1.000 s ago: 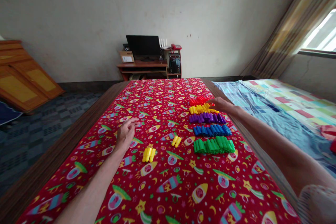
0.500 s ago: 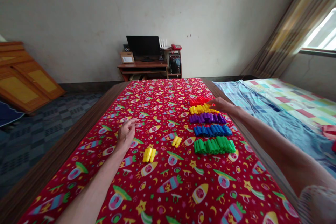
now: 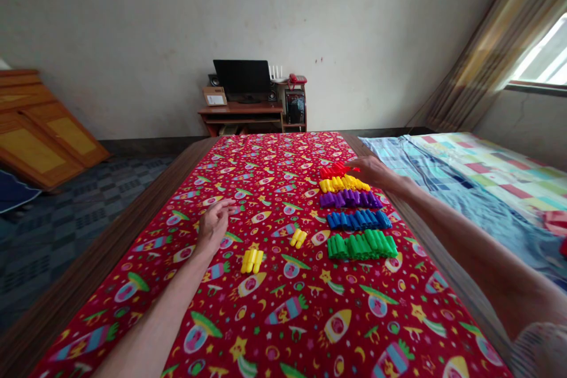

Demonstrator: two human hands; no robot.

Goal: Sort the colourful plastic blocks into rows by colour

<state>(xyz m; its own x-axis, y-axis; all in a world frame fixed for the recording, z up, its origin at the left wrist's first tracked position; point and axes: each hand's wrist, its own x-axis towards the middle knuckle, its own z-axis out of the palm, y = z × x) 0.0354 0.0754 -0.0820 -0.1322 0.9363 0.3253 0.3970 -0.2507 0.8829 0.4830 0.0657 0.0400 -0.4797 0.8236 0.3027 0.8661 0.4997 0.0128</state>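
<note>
On a red rocket-print cloth (image 3: 274,307) lie short plastic pegs sorted in rows by colour: red (image 3: 333,170), yellow (image 3: 342,184), purple (image 3: 349,199), blue (image 3: 358,220) and green (image 3: 361,245). My right hand (image 3: 375,172) hovers at the right end of the red row, fingers stretched out to the left, apparently empty. My left hand (image 3: 215,223) rests on the cloth with loosely curled fingers and holds nothing. Near it lie a loose pair of yellow pegs (image 3: 297,238) and a cluster of three yellow pegs (image 3: 251,260).
The cloth covers a long wooden table (image 3: 88,271). A bed with a patchwork sheet (image 3: 478,174) runs along the right. A desk with a dark monitor (image 3: 243,78) stands at the far wall; a wooden cabinet (image 3: 39,130) leans at the left.
My right hand has lifted from the right end of the yellow row and shifted back to the red row. My left hand and the loose yellow pegs have stayed put.
</note>
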